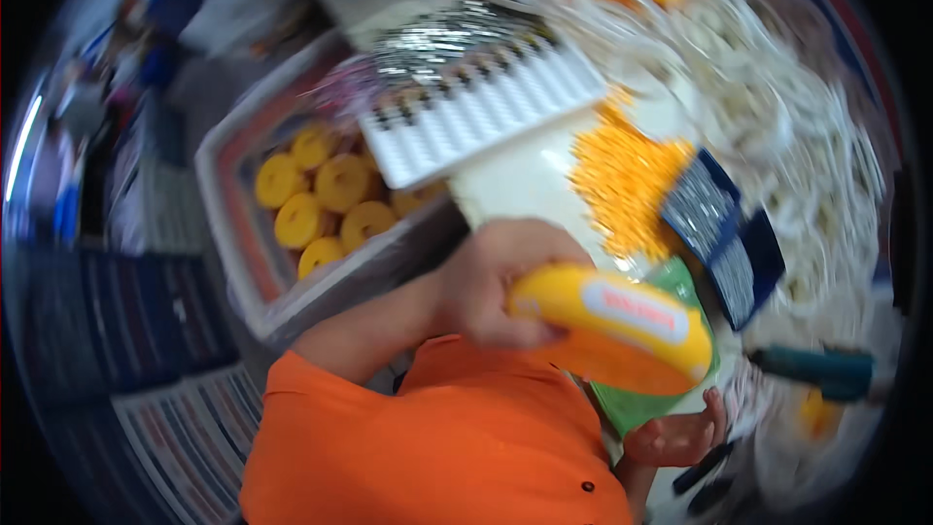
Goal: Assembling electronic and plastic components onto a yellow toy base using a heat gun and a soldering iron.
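Observation:
My left hand (pixel 510 282) is closed around a rounded yellow shell-like part (pixel 632 340) with an orange lower face and a pale label. The part is held in front of my orange shirt, and motion blurs it somewhat. Lower right, my right hand (pixel 675 437) has its palm turned up and its fingers apart, with nothing visible in it. Between the two hands, a green sheet or tray (pixel 632 408) lies partly hidden below the yellow part.
A white ribbed tray (pixel 486 122) holds dark-tipped metal parts. Beside it are a crate (pixel 233 233) of round yellow parts, a pile of small orange pieces (pixel 627 175), and dark blue boxes (pixel 763 253) of small metal pieces. White cables (pixel 777 117) and a teal-handled tool (pixel 821 369) lie right.

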`<control>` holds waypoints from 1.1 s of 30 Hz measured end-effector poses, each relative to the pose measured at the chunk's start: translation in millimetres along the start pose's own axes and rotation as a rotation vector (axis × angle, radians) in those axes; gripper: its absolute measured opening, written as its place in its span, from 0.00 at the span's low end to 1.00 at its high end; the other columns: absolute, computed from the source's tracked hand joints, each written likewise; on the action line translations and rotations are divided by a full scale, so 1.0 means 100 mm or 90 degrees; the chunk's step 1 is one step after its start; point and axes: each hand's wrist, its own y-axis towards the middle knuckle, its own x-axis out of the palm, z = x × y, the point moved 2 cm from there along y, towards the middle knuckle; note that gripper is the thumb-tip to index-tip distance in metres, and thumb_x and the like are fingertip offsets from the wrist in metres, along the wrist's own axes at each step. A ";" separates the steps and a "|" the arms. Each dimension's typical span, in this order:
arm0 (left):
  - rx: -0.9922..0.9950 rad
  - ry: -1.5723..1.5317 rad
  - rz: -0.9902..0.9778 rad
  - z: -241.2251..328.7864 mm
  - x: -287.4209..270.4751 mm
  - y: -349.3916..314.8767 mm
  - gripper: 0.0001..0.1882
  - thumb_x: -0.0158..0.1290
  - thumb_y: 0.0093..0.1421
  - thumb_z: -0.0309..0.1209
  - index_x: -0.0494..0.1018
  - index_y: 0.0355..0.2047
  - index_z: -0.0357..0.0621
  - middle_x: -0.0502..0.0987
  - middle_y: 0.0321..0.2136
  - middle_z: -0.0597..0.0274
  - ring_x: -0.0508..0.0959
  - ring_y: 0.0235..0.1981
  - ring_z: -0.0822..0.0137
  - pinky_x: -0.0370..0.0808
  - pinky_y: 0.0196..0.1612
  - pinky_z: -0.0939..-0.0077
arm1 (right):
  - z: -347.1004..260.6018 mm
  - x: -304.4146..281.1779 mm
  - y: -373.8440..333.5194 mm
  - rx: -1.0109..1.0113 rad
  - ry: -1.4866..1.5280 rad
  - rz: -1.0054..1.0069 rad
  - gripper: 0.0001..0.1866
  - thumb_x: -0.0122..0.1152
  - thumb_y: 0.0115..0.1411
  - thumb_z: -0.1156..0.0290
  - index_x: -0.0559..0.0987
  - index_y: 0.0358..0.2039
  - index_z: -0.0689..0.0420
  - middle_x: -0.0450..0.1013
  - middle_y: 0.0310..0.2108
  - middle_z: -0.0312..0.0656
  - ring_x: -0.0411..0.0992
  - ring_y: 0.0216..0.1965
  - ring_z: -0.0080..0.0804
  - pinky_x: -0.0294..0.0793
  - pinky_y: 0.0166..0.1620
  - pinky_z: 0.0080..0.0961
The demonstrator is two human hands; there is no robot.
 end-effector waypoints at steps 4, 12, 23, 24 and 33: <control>0.134 -0.439 0.496 0.20 -1.18 -0.89 0.24 0.50 0.70 0.40 0.71 0.59 0.37 0.78 0.53 0.54 0.79 0.53 0.58 0.78 0.55 0.63 | 0.06 0.28 -0.06 -0.026 0.096 -0.206 0.28 0.59 0.67 0.69 0.60 0.63 0.61 0.66 0.56 0.60 0.70 0.53 0.54 0.72 0.57 0.50; -0.497 0.413 1.087 -0.85 -2.39 -3.04 0.28 0.56 0.66 0.49 0.75 0.54 0.36 0.82 0.45 0.42 0.82 0.47 0.47 0.76 0.50 0.53 | -0.22 0.98 0.03 0.046 0.116 -0.536 0.23 0.65 0.57 0.77 0.75 0.55 0.63 0.75 0.50 0.53 0.72 0.52 0.52 0.72 0.54 0.43; -0.600 0.566 0.475 -2.58 -1.79 -1.94 0.13 0.61 0.59 0.36 0.81 0.38 0.41 0.82 0.41 0.43 0.83 0.46 0.46 0.80 0.47 0.55 | -0.59 1.68 0.48 -0.010 0.045 -0.880 0.19 0.77 0.48 0.66 0.75 0.35 0.57 0.74 0.33 0.45 0.72 0.38 0.51 0.71 0.42 0.45; -0.503 0.591 0.488 -2.66 -1.71 -1.83 0.12 0.61 0.58 0.36 0.81 0.37 0.41 0.82 0.40 0.43 0.83 0.45 0.47 0.81 0.46 0.56 | -0.62 1.76 0.48 -0.015 0.036 -0.920 0.20 0.78 0.47 0.65 0.73 0.31 0.57 0.73 0.31 0.45 0.72 0.36 0.51 0.71 0.40 0.45; -0.468 0.196 0.448 -4.05 -1.49 -1.08 0.16 0.47 0.72 0.40 0.74 0.52 0.43 0.80 0.46 0.48 0.83 0.45 0.50 0.81 0.45 0.58 | -0.64 2.01 0.50 -0.004 0.037 -0.985 0.21 0.79 0.42 0.69 0.70 0.24 0.56 0.71 0.25 0.46 0.72 0.32 0.54 0.71 0.36 0.47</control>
